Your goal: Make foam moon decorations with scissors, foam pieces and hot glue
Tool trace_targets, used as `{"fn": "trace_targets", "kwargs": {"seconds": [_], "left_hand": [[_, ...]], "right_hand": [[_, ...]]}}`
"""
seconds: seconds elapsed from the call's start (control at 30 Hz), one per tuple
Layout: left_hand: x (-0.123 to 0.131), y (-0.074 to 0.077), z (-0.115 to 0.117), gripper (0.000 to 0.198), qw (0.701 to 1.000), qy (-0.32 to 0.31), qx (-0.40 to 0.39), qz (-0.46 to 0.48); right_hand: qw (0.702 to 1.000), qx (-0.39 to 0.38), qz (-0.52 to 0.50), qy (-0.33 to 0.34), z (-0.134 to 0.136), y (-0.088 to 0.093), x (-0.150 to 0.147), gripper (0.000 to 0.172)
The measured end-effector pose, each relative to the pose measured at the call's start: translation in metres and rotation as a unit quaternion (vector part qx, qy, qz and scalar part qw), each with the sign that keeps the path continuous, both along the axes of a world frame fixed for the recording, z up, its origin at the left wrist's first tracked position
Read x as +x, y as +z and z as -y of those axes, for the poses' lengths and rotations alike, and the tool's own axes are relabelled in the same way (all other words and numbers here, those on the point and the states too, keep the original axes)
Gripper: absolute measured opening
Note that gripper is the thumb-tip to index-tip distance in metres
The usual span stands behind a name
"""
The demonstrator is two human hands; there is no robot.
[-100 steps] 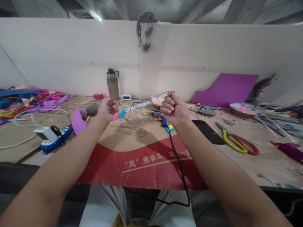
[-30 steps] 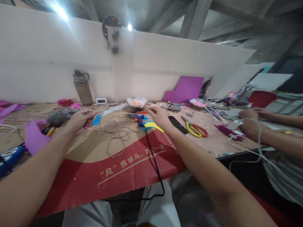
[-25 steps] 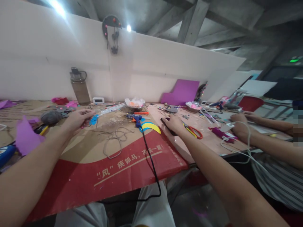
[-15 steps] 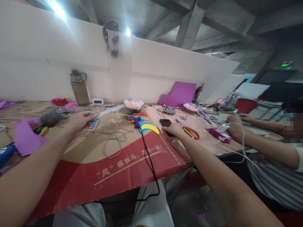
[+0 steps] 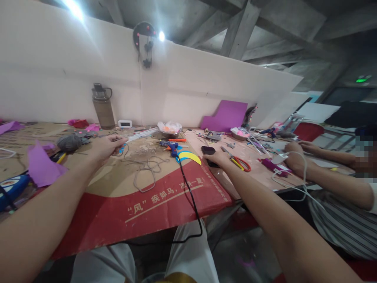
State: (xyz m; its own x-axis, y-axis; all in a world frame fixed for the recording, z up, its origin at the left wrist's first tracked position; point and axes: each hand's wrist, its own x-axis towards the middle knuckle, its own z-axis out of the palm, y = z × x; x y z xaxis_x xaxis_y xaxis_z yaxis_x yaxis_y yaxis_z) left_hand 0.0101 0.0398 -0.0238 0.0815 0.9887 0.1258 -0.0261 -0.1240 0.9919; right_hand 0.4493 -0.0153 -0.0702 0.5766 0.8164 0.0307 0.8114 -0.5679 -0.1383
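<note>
My left hand (image 5: 109, 147) is closed over the left part of the cardboard, fingertips pinched. A small blue piece (image 5: 121, 149) shows just under the fingertips, partly hidden by them. From there a thin grey yarn strand (image 5: 144, 191) runs in loose loops across the cardboard. My right hand (image 5: 218, 158) is wrapped around the near side of a black phone (image 5: 208, 150) lying on the table. Right of that hand lie scissors (image 5: 242, 163) with red and yellow handles. Between my hands are a blue glue gun (image 5: 173, 149) and a yellow crescent (image 5: 191, 157) over a blue one.
A grey yarn ball (image 5: 69, 142), purple sheet (image 5: 44, 167) and blue tape measure (image 5: 13, 192) lie at left. A bottle (image 5: 103, 112) and a bowl (image 5: 170, 129) stand at the back. The glue gun's black cord (image 5: 192, 196) crosses the front edge. Another person's hands (image 5: 295, 159) work at right.
The whole view has shifted slightly, so everything sits a little further right. Both hands keep nearly the same places, the left pinched and the right at the phone.
</note>
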Motion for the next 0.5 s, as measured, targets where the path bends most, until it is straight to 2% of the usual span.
{"fn": "trace_targets", "kwargs": {"seconds": [0.1,0.27,0.37,0.43,0.5], "left_hand": [[0.002,0.000,0.000,0.009,1.000,-0.010,0.001,-0.007],[0.005,-0.003,-0.006,0.013,0.999,-0.017,0.027,-0.044],[0.004,-0.007,-0.009,0.009,0.998,-0.020,0.036,-0.056],[0.002,-0.008,-0.009,0.009,0.997,-0.028,0.038,-0.064],[0.001,-0.007,-0.008,0.019,0.996,-0.032,0.034,-0.074]], "right_hand": [[1.000,-0.019,-0.005,-0.024,-0.002,0.000,0.004,0.075],[1.000,-0.015,-0.017,-0.015,-0.002,0.001,0.005,0.078],[0.996,0.052,-0.031,-0.060,-0.002,0.006,0.005,0.084],[0.993,0.102,-0.038,-0.054,-0.001,0.011,0.008,0.074],[0.992,0.120,-0.048,-0.002,0.001,0.018,0.014,0.056]]}}
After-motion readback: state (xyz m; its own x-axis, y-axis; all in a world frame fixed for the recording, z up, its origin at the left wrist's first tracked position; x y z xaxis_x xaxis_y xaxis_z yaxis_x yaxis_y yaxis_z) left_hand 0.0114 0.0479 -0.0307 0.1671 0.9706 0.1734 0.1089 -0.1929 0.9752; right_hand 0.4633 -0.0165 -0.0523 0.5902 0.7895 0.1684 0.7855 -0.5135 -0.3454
